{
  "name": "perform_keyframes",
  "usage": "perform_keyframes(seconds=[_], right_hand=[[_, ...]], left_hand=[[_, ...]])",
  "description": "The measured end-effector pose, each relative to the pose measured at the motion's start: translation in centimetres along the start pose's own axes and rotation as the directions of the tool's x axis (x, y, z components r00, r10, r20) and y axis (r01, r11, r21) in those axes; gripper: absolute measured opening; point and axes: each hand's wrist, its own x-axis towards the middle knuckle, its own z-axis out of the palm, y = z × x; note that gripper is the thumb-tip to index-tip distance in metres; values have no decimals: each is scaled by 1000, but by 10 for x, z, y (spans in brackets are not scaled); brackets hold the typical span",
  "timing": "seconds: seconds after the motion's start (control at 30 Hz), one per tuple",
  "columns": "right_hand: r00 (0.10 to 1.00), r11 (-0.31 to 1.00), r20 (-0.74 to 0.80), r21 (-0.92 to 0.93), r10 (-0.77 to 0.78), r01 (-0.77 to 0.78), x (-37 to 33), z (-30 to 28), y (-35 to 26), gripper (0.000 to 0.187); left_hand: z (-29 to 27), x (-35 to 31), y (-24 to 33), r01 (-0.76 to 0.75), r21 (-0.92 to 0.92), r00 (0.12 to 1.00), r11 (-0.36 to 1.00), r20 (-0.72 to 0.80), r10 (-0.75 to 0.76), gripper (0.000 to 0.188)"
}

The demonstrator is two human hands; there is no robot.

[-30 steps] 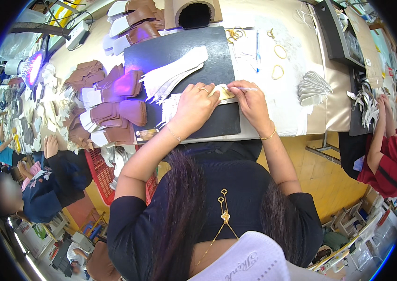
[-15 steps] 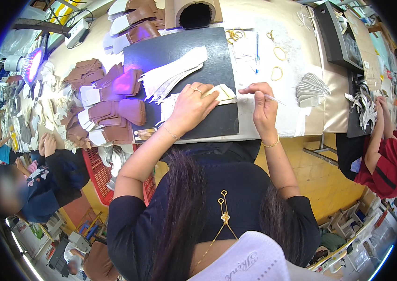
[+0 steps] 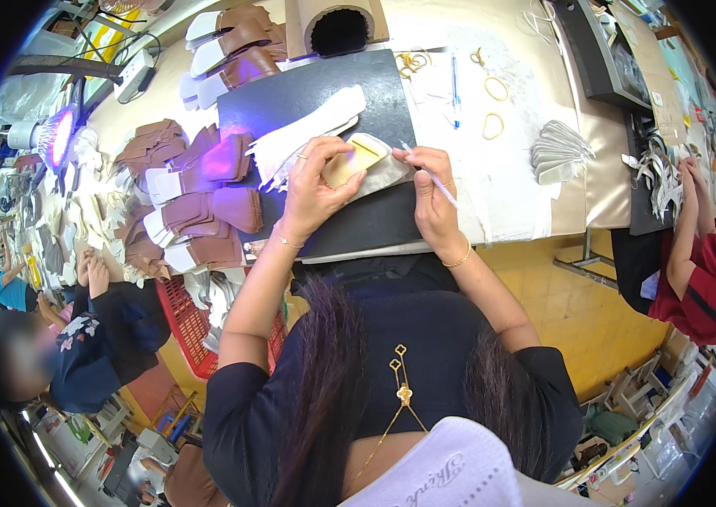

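Observation:
My left hand [image 3: 317, 182] grips a yellowish flat template [image 3: 352, 163] with a dark slot near its top, thumb and fingers at its edges. Beneath and beside the template lies a pale, shoe-part-like piece [image 3: 385, 171] on the black mat [image 3: 290, 95]. My right hand [image 3: 435, 198] is closed round a slim, pale marking pen [image 3: 441, 186], its tip close to the pale piece's right edge; whether it touches I cannot tell. Just beyond my left hand, a fanned stack of white pieces [image 3: 311, 127] rests on the mat.
Brown and white cut pieces [image 3: 206, 207] are piled left of the mat. Rubber bands [image 3: 493, 125], a blue pen [image 3: 457, 93] and a fan of grey pieces [image 3: 562, 152] lie to the right. A lit lamp [image 3: 58, 139] stands far left. Co-workers sit at both sides.
My left hand has lifted off the mat and now holds the template tilted up, showing its yellow face. My right hand has moved left with the pen, toward the pale piece.

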Motion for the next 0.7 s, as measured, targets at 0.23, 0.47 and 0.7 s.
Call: perform_keyframes(seconds=[0.23, 0.47, 0.7], right_hand=[[998, 953, 33, -297, -44, 52, 8, -13, -11, 13], [952, 905, 286, -369, -108, 214, 5, 17, -13, 25], [939, 856, 304, -431, -160, 286, -1, 16, -7, 28]], left_hand=[[-11, 4, 22, -70, -19, 991, 997, -118, 67, 40], [-81, 20, 89, -155, 384, 972, 910, -107, 210, 45], [-124, 36, 111, -129, 301, 910, 945, -343, 234, 42]])
